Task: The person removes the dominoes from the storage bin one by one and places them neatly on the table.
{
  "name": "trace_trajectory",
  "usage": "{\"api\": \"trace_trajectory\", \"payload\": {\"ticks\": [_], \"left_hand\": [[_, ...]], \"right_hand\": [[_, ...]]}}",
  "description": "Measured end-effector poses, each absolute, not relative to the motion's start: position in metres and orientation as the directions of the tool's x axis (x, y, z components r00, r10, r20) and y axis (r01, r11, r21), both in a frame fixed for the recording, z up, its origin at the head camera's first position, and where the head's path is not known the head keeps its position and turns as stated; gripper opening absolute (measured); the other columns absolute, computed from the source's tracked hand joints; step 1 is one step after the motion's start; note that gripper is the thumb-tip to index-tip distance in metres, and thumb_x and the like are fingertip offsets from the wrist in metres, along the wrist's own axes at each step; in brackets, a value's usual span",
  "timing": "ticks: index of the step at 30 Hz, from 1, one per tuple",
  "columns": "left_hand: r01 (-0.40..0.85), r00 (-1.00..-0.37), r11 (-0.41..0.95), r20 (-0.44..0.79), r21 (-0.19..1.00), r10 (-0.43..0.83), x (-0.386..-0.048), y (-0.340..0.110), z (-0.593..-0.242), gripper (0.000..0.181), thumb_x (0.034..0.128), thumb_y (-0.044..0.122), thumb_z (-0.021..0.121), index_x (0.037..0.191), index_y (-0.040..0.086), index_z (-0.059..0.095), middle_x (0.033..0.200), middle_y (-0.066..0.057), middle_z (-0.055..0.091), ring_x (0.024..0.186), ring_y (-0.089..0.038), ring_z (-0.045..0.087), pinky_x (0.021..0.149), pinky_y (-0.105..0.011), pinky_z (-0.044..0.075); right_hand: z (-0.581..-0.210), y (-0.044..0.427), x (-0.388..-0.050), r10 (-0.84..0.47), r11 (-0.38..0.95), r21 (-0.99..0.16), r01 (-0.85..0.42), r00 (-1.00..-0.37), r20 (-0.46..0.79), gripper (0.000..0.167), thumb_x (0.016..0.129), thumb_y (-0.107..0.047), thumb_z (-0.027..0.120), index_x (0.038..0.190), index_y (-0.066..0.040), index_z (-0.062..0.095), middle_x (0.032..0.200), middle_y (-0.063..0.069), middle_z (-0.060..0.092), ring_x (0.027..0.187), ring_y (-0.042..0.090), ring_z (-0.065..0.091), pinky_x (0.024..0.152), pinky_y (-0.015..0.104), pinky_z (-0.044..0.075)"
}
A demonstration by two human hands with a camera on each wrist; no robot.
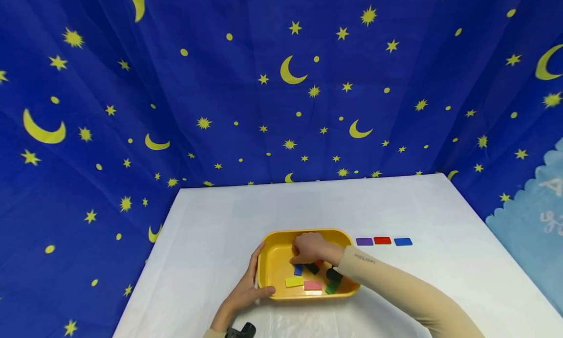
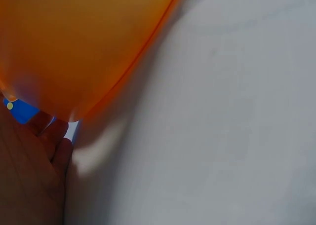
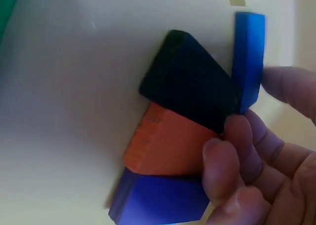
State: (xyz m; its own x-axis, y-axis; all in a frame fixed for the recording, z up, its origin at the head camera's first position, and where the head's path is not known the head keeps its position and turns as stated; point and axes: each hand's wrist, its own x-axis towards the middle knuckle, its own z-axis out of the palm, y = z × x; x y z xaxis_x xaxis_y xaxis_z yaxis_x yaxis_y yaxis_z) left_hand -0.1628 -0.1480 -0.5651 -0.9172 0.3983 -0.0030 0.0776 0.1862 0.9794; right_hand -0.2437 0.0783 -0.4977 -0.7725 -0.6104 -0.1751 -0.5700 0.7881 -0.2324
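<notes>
A yellow plastic basin [image 1: 274, 259] stands on the white table. At its left side my left hand [image 1: 246, 289] grips it, thumb by the near rim and fingers along the outer wall. My right hand [image 1: 310, 248] reaches inside. In the right wrist view its thumb and fingertips pinch a small flat blue block [image 3: 249, 57] standing on edge. Against that lies a black block [image 3: 190, 82], then an orange block [image 3: 170, 143] and a purple-blue block [image 3: 163, 200]. A yellow block [image 1: 294, 282], a pink block [image 1: 313, 285] and a green block [image 1: 332, 287] lie along the near wall.
Right of the basin, a purple block [image 1: 364, 241], a red block [image 1: 382, 240] and a blue block [image 1: 402, 241] lie in a row with gaps between them. Beyond the white table [image 1: 220, 211] hangs a blue curtain [image 1: 246, 93] with yellow moons and stars.
</notes>
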Motion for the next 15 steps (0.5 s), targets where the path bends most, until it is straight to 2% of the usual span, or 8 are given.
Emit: {"api": "trace_trajectory", "payload": {"ticks": [3, 6, 10, 15], "left_hand": [[0.073, -0.919, 0.196, -0.01, 0.978, 0.394, -0.161, -0.148, -0.564, 0.102, 0.0782, 0.03, 0.076, 0.151, 0.037, 0.006, 0.158, -0.003, 0.003, 0.141, -0.027, 0.009, 0.108, -0.057, 0.012], [0.074, -0.92, 0.199, -0.01, 0.977, 0.393, -0.161, -0.149, -0.563, 0.102, 0.0782, 0.028, 0.076, 0.151, 0.037, 0.006, 0.158, -0.004, 0.003, 0.141, -0.027, 0.009, 0.109, -0.056, 0.011], [0.076, -0.921, 0.192, -0.005, 0.979, 0.389, -0.161, -0.148, -0.561, 0.103, 0.0775, 0.028, 0.077, 0.151, 0.037, 0.006, 0.158, -0.004, 0.003, 0.141, -0.027, 0.01, 0.109, -0.055, 0.011], [0.07, -0.921, 0.176, -0.004, 0.982, 0.39, -0.162, -0.147, -0.562, 0.103, 0.0768, 0.028, 0.077, 0.151, 0.036, 0.006, 0.158, -0.004, 0.003, 0.141, -0.027, 0.01, 0.109, -0.054, 0.012]], "right_hand": [[-0.5, 0.079, -0.243, -0.612, 0.789, -0.213, -0.577, -0.772, -0.173, 0.033, 0.081, -0.038, 0.071, 0.061, -0.021, 0.052, 0.054, -0.009, 0.044, 0.048, 0.008, 0.043, 0.046, 0.025, 0.034], [-0.499, 0.082, -0.244, -0.615, 0.785, -0.24, -0.571, -0.765, -0.189, 0.033, 0.082, -0.039, 0.07, 0.062, -0.02, 0.051, 0.053, -0.009, 0.043, 0.047, 0.008, 0.042, 0.046, 0.024, 0.032], [-0.493, 0.089, -0.249, -0.647, 0.752, -0.357, -0.553, -0.721, -0.246, 0.028, 0.083, -0.039, 0.072, 0.069, -0.02, 0.056, 0.058, -0.009, 0.047, 0.047, 0.007, 0.043, 0.049, 0.024, 0.034], [-0.489, 0.097, -0.256, -0.703, 0.694, -0.526, -0.492, -0.62, -0.347, 0.02, 0.08, -0.026, 0.078, 0.087, -0.015, 0.063, 0.067, -0.006, 0.051, 0.049, 0.008, 0.045, 0.049, 0.022, 0.039]]}}
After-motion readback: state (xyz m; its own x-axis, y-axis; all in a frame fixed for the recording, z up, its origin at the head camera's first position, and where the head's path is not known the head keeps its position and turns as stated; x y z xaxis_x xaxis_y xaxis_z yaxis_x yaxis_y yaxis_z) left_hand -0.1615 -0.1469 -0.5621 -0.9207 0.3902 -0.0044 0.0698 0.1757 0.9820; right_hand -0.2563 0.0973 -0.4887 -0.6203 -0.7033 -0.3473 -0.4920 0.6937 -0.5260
